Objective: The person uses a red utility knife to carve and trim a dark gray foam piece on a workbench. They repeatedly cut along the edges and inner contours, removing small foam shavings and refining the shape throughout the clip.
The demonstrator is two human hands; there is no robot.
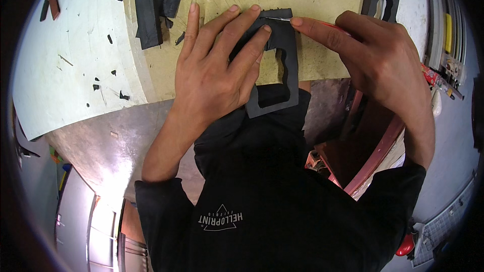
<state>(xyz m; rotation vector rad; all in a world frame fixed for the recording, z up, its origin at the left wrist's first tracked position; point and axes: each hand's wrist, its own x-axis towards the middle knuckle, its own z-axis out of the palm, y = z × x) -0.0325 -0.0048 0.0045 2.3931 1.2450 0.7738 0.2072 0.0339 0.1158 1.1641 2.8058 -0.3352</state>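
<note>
Looking down in the head view, you have the foam (282, 35) at the board's (325, 55) near edge, its cut-out end overhanging. Your left hand (217, 73) lies over it, fingers spread and pressing, not clenched. Your right hand (383, 55) grasps the knife (277, 18), blade at the foam's far end. Expect the foam to be light, soft and fairly grippy, likely denting under pressure; its slim strips may flex or tear. Take hold at the broad solid part, with fingertips clear of the blade.
</note>
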